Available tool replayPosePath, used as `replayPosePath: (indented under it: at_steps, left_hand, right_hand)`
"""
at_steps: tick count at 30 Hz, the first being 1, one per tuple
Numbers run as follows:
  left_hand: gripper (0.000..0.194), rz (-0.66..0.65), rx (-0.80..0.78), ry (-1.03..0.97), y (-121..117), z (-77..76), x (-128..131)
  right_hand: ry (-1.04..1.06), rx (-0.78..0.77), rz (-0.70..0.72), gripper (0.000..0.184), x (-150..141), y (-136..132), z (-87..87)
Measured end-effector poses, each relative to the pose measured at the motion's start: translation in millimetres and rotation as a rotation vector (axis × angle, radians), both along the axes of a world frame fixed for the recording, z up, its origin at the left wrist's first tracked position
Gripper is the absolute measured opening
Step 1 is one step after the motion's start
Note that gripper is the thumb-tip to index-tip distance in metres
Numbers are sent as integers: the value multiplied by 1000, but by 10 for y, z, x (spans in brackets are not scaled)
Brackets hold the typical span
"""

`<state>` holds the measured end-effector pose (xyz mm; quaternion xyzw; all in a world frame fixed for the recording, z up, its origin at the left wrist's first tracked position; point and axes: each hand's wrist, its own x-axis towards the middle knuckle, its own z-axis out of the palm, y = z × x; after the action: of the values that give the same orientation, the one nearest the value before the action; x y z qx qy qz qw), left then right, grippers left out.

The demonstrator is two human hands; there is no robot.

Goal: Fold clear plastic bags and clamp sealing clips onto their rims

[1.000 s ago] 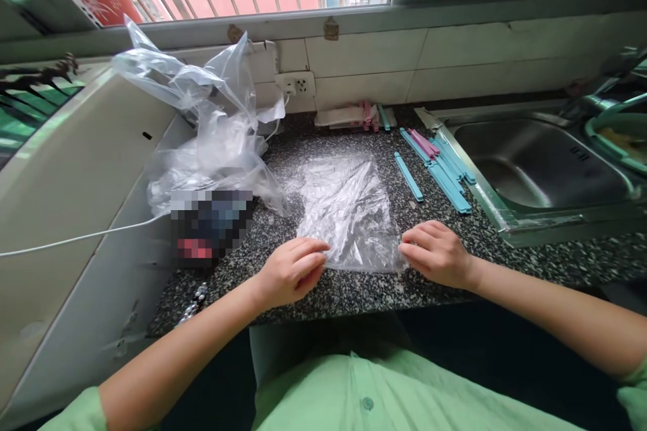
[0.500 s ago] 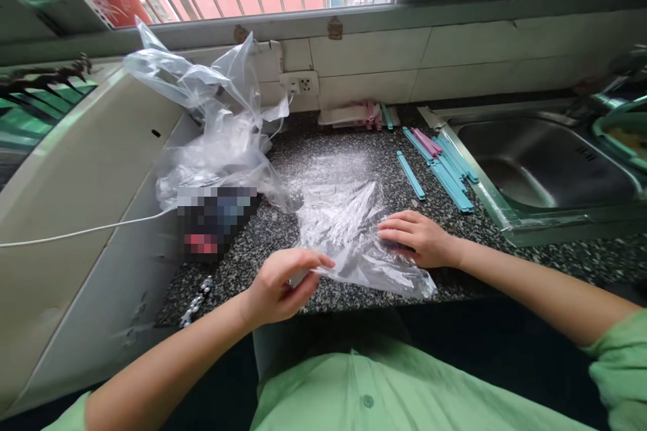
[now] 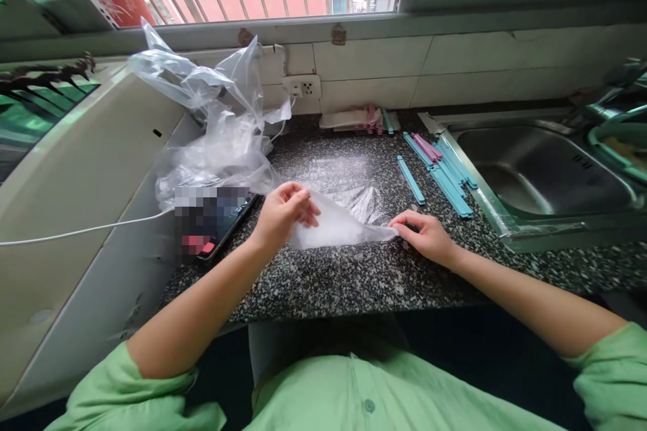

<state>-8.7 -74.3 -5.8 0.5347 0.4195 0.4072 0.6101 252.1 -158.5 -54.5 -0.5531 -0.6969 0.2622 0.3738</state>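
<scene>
A clear plastic bag (image 3: 328, 223) is stretched between my two hands over the speckled counter, its near edge lifted and folded away from me. My left hand (image 3: 287, 210) pinches its left corner between thumb and fingers. At the opposite corner, my right hand (image 3: 422, 236) closes thumb and fingertips on the twisted edge. The far part of the bag lies crumpled on the counter. To the right are blue sealing clips (image 3: 449, 188), with a pink clip (image 3: 427, 147) among them. One blue clip (image 3: 410, 179) lies apart from the others.
A heap of clear plastic bags (image 3: 217, 135) stands at the left, behind a partly blurred phone (image 3: 230, 222) with a white cable. On the right is a steel sink (image 3: 550, 168). A wall socket (image 3: 302, 86) and more clips beside a flat packet (image 3: 346, 120) are at the back.
Both hands have lifted the bag's near edge and drawn it away from me, the left hand moving farther forward. The bag, spread toward the counter's front edge before, is now folded back.
</scene>
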Motion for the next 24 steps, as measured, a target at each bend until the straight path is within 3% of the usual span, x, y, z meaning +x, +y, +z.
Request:
replayPosePath:
  at_steps: [3,6,9,12,16,20,24]
  left_hand:
    - [12,82,-110,27,141,-16,57]
    - [10,136,-147,51,214,-41,94]
    - [8,131,-167,49,271,-74,135]
    - [8,147,-214,33,303,-108,165]
    - [36,152,-225,-55,205,-214,70]
    - [65,164,-28,12,-30,-444,-161]
    - [89,80,113,141,-263,-633,-264]
  right_hand:
    - [80,-104,-43,26,2,128,-16]
    - [184,-95,39,37,68,191,-49]
    - [49,-32,90,42,99,182,-74]
    - [-146,-6,17,24,49,175,-85]
    - [-176,-99,-95,21,-19,249,-72]
    - [-213,-270,-168,20,-23,345,-15]
    - [-257,-338,-215,21,-31,370,39]
